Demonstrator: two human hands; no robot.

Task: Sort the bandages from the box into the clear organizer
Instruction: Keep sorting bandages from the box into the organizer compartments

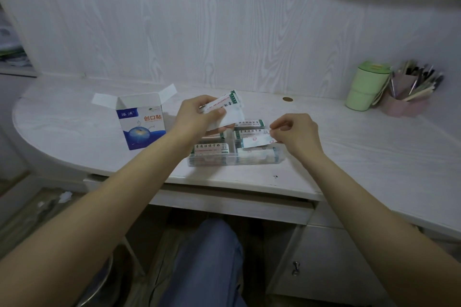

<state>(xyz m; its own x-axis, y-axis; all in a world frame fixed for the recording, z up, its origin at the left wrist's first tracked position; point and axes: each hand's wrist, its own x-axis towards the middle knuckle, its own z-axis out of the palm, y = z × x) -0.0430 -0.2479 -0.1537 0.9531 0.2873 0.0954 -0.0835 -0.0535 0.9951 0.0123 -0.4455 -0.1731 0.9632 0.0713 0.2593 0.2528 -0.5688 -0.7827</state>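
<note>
A blue and white bandage box (141,127) stands open on the white desk, left of centre. To its right lies the clear organizer (232,161), its compartments holding stacks of wrapped bandages. Above the organizer's back left part, my left hand (197,117) grips a bundle of wrapped bandages (228,108). My right hand (296,132) pinches a single wrapped bandage (257,141) by its right end, just over the organizer's right side.
A green lidded cup (366,88) and a pink holder full of pens (409,97) stand at the back right. A small brass disc (288,99) sits in the desk (349,147) behind the organizer. My knee (209,257) and a drawer front are under the desk edge.
</note>
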